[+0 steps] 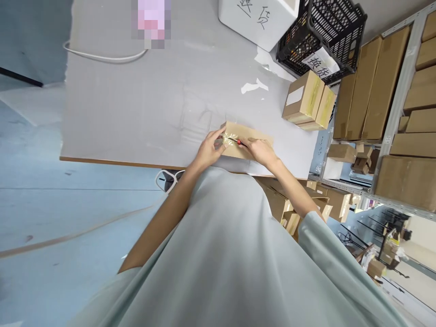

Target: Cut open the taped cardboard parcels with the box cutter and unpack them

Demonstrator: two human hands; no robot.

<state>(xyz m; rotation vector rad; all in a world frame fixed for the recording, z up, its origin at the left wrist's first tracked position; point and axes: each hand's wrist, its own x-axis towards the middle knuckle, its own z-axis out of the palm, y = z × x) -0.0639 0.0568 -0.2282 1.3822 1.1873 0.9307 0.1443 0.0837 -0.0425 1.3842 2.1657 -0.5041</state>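
Looking down at a big white table [136, 104], with shelving stacked with cartons [371, 86] off to the right, a black crate [327, 32] and a white foam box [259, 18] at the far end, and a couple of taped parcels [308, 102] sitting well apart from the action.

The thing in hand is a small flat cardboard box [250, 136] near the table's front edge, with shiny clear tape on top. Looks light and fairly stiff to me, though thin card like that probably dents if you lean on it, and the taped patches will be slick. Best grip seems to be the bare card at the short ends or edges.

Left hand [209, 152] has its fingers curled against the box's left end, pinning it. Right hand [260, 150] is closed around a small red-handled cutter [238, 142], tip resting on the tape near the left hand.
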